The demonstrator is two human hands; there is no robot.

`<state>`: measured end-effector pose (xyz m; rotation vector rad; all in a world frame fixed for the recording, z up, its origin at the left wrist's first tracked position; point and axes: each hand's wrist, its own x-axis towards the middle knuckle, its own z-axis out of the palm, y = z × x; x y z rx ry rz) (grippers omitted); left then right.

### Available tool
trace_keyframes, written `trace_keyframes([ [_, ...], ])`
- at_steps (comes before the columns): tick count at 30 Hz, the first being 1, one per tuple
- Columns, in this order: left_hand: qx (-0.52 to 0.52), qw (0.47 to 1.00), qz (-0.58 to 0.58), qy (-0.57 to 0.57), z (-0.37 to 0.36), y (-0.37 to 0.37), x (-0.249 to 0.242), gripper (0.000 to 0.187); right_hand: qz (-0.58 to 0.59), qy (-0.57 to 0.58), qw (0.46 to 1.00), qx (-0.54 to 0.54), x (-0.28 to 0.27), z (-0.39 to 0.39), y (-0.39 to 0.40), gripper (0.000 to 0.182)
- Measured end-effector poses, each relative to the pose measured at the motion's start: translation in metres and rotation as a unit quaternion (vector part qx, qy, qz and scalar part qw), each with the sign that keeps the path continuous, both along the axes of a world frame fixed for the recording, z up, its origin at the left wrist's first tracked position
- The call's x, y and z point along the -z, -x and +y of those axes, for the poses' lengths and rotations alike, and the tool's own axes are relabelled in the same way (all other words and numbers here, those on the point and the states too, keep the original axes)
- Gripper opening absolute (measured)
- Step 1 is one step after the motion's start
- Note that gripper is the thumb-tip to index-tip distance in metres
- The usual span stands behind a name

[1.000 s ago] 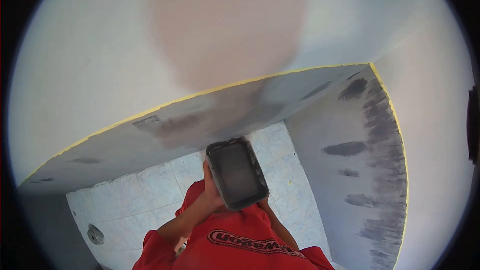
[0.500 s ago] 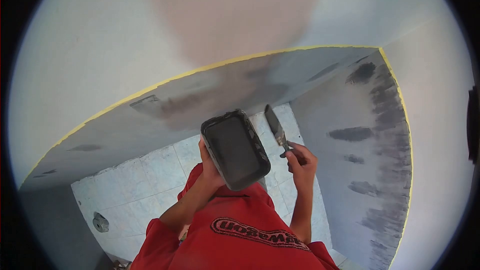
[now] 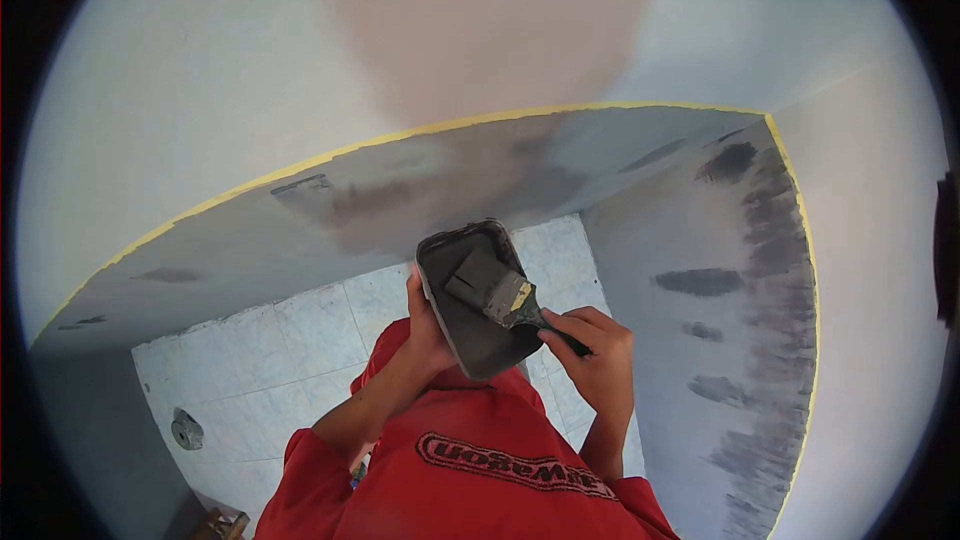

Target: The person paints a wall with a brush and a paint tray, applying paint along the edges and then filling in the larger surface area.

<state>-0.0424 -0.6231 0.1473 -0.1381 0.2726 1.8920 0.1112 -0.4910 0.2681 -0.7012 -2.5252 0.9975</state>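
My left hand [image 3: 428, 330] grips the left side of a dark rectangular paint tray [image 3: 462, 342], which holds dark grey paint and has smears along its rim. In my right hand [image 3: 597, 345] is a wide flat paintbrush [image 3: 500, 292], held by its black handle between thumb and fingers. The dark bristles lie over the inside of the tray, pointing up and left. Dried paint and a yellow patch mark the ferrule. Both hands are in front of my red shirt [image 3: 480, 440].
Yellow masking tape [image 3: 400, 137] runs between the pale upper wall and the grey lower wall [image 3: 230, 250]. Dark brush strokes [image 3: 775, 340] cover part of the right wall along its tape. Below is a pale tiled floor [image 3: 270, 360] with a round grey object [image 3: 187, 430] at left.
My right hand has brought the brush leftward from beside the tray to over its inside, turning the broad face of the bristles into view. The tray has shifted slightly right.
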Motion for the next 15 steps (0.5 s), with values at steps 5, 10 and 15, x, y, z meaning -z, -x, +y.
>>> trace_keyframes([
  [5, 0.008, 0.999, -0.033, -0.041, 0.003, 0.002, 0.002, 0.096, -0.014, -0.007, 1.000, -0.004, 0.003, -0.001, 0.001, 0.027],
  [10, 0.017, 0.995, -0.060, -0.073, 0.006, 0.001, 0.006, 0.095, -0.026, -0.012, 1.000, 0.004, 0.004, -0.003, 0.000, 0.027],
  [15, 0.030, 0.998, -0.046, -0.036, 0.007, 0.002, 0.003, 0.095, -0.020, -0.021, 1.000, 0.008, 0.004, -0.005, 0.000, 0.027],
])
